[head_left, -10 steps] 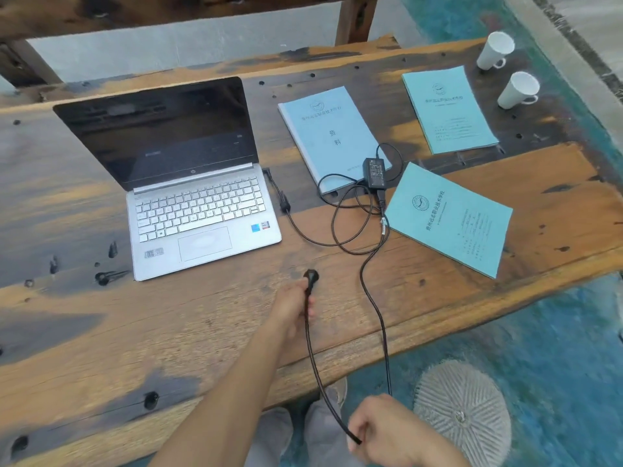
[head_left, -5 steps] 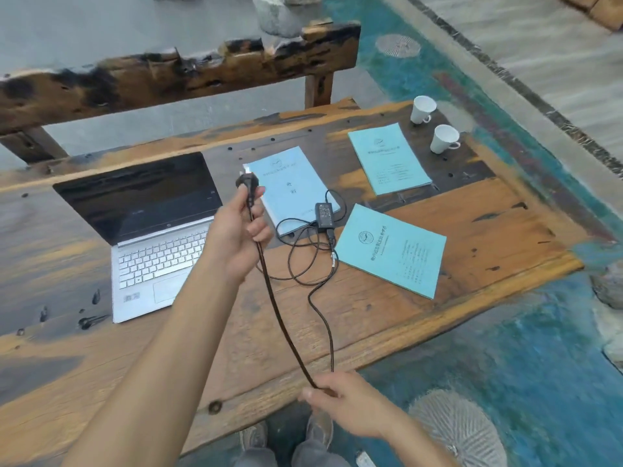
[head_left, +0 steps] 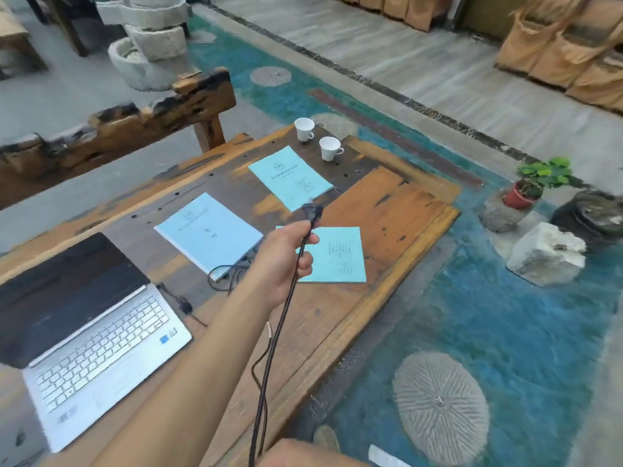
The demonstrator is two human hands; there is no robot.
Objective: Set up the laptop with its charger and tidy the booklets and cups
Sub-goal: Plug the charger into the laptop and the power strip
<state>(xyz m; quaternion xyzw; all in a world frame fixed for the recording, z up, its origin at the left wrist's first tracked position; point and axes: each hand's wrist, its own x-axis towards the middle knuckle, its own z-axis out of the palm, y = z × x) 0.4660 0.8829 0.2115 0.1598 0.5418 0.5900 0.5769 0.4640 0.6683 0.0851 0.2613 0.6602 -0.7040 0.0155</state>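
An open silver laptop (head_left: pixel 101 348) with a dark screen sits at the left of the wooden table (head_left: pixel 397 210). My left hand (head_left: pixel 286 257) is raised above the table, shut on the black charger cable just below its plug (head_left: pixel 312 210). The cable (head_left: pixel 269 358) runs down to my right hand (head_left: pixel 303 455) at the bottom edge, which grips it. A loop of cable (head_left: pixel 222 278) lies by the nearest of three light blue booklets (head_left: pixel 209 234), (head_left: pixel 291 176), (head_left: pixel 337 254). Two white cups (head_left: pixel 304 129), (head_left: pixel 329 148) stand at the far corner. My hand and arm hide the charger brick.
A rough wooden bench (head_left: pixel 118 126) runs behind the table, with a stone fountain (head_left: pixel 148 45) beyond it. To the right of the table are a blue floor with a round stepping stone (head_left: pixel 440 407), a white rock (head_left: pixel 546 254) and a potted plant (head_left: pixel 529 187).
My left hand lifted the plug off the table and carried it up and to the right, over the booklets. The view swung right. My right hand stayed low on the cable.
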